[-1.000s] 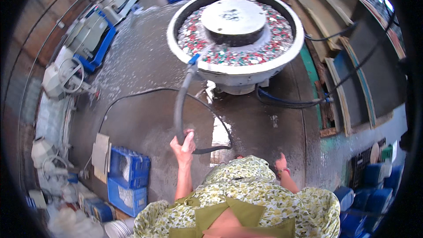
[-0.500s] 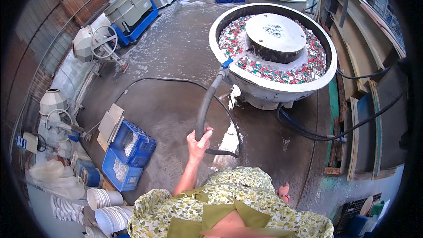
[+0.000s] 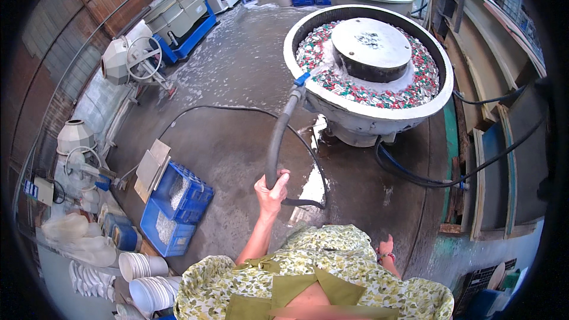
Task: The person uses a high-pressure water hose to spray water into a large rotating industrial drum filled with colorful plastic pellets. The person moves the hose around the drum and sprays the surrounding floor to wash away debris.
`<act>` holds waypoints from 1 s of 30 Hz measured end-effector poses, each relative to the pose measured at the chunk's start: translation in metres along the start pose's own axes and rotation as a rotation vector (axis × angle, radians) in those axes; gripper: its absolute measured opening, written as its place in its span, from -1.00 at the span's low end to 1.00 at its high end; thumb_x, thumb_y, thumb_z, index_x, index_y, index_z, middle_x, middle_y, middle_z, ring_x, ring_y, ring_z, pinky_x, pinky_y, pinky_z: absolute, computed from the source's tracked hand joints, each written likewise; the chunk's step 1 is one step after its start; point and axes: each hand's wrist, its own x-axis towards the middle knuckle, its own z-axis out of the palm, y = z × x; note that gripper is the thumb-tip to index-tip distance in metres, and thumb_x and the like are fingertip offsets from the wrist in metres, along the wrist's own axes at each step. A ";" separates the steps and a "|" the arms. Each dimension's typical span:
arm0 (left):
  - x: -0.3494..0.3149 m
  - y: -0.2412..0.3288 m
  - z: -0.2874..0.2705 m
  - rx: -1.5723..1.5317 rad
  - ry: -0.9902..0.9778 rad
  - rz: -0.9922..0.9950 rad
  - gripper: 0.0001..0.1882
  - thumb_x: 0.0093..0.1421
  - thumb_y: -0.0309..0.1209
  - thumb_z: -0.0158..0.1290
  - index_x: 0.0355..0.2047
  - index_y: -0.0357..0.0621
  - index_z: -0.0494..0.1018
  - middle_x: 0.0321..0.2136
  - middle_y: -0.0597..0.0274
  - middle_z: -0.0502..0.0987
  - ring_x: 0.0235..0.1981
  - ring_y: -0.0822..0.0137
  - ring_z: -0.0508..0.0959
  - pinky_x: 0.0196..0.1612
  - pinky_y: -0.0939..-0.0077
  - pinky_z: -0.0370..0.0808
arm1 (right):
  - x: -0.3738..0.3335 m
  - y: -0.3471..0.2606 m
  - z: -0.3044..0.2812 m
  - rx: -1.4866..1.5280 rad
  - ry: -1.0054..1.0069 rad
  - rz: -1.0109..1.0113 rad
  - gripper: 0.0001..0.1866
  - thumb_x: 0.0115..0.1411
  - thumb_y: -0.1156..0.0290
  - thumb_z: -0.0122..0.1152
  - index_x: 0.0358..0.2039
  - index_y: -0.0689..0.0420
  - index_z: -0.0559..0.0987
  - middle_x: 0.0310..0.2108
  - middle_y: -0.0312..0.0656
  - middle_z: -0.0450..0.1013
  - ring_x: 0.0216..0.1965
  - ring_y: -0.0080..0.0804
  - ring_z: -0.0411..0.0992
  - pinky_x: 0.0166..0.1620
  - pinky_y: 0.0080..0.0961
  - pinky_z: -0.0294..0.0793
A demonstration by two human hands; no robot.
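My left hand [image 3: 272, 193] is closed around a thick dark hose [image 3: 277, 136], which rises from my grip to a blue valve nozzle [image 3: 302, 79]. The nozzle end is at the near left rim of a large round white tub [image 3: 361, 106]. Water sprays from it onto a mass of small red, green and white pieces [image 3: 394, 96] filling the ring of the tub. A white round cap [image 3: 371, 44] covers the tub's centre column. My right hand [image 3: 386, 245], with a bracelet at the wrist, hangs low beside my patterned clothing; its fingers are too small to make out.
Blue crates [image 3: 188, 192] of pale granules sit on the wet floor at left, with flat boards [image 3: 152, 170] against them. Beyond are tumbler machines [image 3: 131, 62], and stacked white buckets [image 3: 142, 266] nearer. A second tub [image 3: 349, 0] stands behind; dark hoses [image 3: 427, 185] loop at right.
My right hand has come further into view, moving slightly up with its wrist and bracelet now showing. The left hand keeps its hold on the hose, and the water spray reaches further over the pieces.
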 end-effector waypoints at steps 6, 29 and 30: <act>0.003 -0.003 0.010 -0.013 -0.051 -0.019 -0.88 0.09 -0.52 0.09 -0.37 -0.34 0.46 -0.82 0.49 0.24 -0.86 0.66 0.15 -0.79 0.69 0.05 | -0.019 0.038 -0.023 0.026 0.064 0.075 -0.28 -0.07 0.69 -0.19 0.19 0.00 0.18 -0.62 -0.06 0.39 -0.76 -0.30 0.35 -0.74 -0.35 0.30; -0.007 0.002 0.024 0.009 -0.117 -0.051 -0.91 0.09 -0.49 0.12 -0.39 -0.23 0.49 -0.78 0.52 0.30 -0.80 0.70 0.20 -0.75 0.72 0.08 | 0.011 0.016 -0.012 0.015 -0.041 -0.019 -0.32 0.00 0.67 -0.13 0.20 0.06 0.14 -0.53 -0.02 0.43 -0.76 -0.36 0.36 -0.75 -0.43 0.36; -0.002 0.003 0.021 -0.003 -0.096 -0.031 -0.91 0.09 -0.49 0.12 -0.39 -0.24 0.49 -0.78 0.52 0.29 -0.80 0.70 0.20 -0.75 0.73 0.08 | 0.012 0.018 -0.012 0.023 -0.037 -0.014 -0.32 0.00 0.67 -0.13 0.20 0.06 0.14 -0.53 -0.02 0.43 -0.77 -0.36 0.35 -0.75 -0.43 0.35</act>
